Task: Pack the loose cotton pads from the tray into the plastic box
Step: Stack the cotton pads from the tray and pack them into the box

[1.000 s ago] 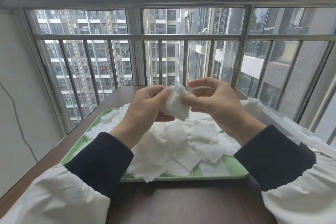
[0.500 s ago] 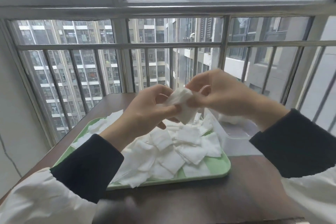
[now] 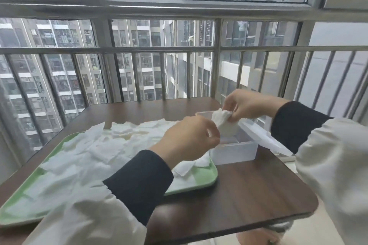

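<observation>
A white cotton pad (image 3: 225,123) hangs above the open clear plastic box (image 3: 233,150), which stands just right of the tray. My right hand (image 3: 251,105) pinches the pad's top edge, and my left hand (image 3: 191,139) pinches its lower left side. The pale green tray (image 3: 201,178) lies on the left of the table under a pile of several loose white cotton pads (image 3: 103,147). My left forearm hides part of the pile and the tray's near side.
The dark wooden table (image 3: 249,189) ends close on the right and near side. The box's clear lid (image 3: 264,137) lies open to the right of the box. Metal window bars (image 3: 216,59) rise just beyond the table's far edge.
Both hands have carried the pad from above the tray rightward to above the plastic box. The view has swung so that the box and the table's right corner now show.
</observation>
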Action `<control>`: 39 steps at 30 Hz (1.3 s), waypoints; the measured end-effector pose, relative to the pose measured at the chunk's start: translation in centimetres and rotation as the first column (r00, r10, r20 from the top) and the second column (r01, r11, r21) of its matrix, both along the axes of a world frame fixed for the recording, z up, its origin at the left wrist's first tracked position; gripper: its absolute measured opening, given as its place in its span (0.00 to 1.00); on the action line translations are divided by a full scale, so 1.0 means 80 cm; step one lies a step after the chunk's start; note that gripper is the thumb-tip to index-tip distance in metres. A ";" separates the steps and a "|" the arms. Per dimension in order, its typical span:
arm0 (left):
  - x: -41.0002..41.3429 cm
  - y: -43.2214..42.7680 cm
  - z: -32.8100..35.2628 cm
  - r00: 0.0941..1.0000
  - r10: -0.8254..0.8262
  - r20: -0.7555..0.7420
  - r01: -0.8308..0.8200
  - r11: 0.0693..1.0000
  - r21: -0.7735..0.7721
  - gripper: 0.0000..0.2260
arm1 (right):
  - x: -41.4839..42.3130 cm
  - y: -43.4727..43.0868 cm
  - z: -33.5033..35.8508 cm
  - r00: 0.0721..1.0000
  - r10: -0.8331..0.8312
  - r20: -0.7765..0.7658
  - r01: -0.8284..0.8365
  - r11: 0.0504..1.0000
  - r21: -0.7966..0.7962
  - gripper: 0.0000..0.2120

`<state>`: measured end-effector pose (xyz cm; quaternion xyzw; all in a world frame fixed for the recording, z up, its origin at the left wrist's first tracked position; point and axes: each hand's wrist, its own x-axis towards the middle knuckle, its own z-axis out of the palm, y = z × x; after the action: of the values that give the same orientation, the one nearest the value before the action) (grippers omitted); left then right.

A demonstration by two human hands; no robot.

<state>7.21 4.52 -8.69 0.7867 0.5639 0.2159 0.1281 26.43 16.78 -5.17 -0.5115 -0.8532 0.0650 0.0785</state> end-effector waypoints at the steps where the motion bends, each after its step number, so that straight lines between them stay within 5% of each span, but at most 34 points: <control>1: 0.001 0.001 -0.001 1.000 0.005 -0.012 -0.005 1.000 0.005 0.06 | 0.000 0.006 -0.006 1.000 -0.004 0.019 0.003 1.000 0.029 0.09; 8: -0.002 0.007 -0.005 1.000 0.011 -0.003 -0.011 1.000 0.012 0.04 | -0.017 0.028 -0.026 0.995 0.003 0.095 -0.024 0.974 0.226 0.12; 12: -0.003 0.010 -0.004 1.000 -0.007 -0.023 0.007 1.000 0.023 0.05 | -0.022 0.021 -0.026 0.991 -0.014 0.136 -0.013 0.981 0.194 0.15; 21: -0.028 0.009 0.006 0.994 -0.089 0.068 0.090 0.996 -0.006 0.06 | -0.004 -0.006 0.002 0.996 -0.009 -0.089 0.020 0.991 0.130 0.12; 26: -0.056 0.002 0.022 0.995 -0.076 0.070 0.077 0.997 -0.006 0.06 | -0.015 -0.034 0.015 0.975 0.130 -0.178 -0.084 0.966 0.245 0.10; 30: -0.094 -0.007 0.031 0.993 -0.030 0.111 0.033 0.999 -0.022 0.04 | -0.049 -0.078 0.016 0.921 0.282 -0.270 -0.246 0.956 0.159 0.09; 34: -0.133 -0.020 0.028 0.989 0.037 0.141 -0.034 0.999 -0.024 0.02 | -0.086 -0.119 -0.001 0.940 0.319 -0.124 -0.331 0.940 -0.087 0.04; 39: -0.168 -0.036 0.011 0.986 0.098 0.134 -0.091 0.994 -0.054 0.03 | -0.128 -0.148 -0.034 0.953 0.294 0.069 -0.295 0.955 0.000 0.09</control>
<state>-6.19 1.68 -7.77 0.7391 0.5955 0.2616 0.1750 16.21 4.92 -7.88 -0.3800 -0.9225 0.0543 0.0413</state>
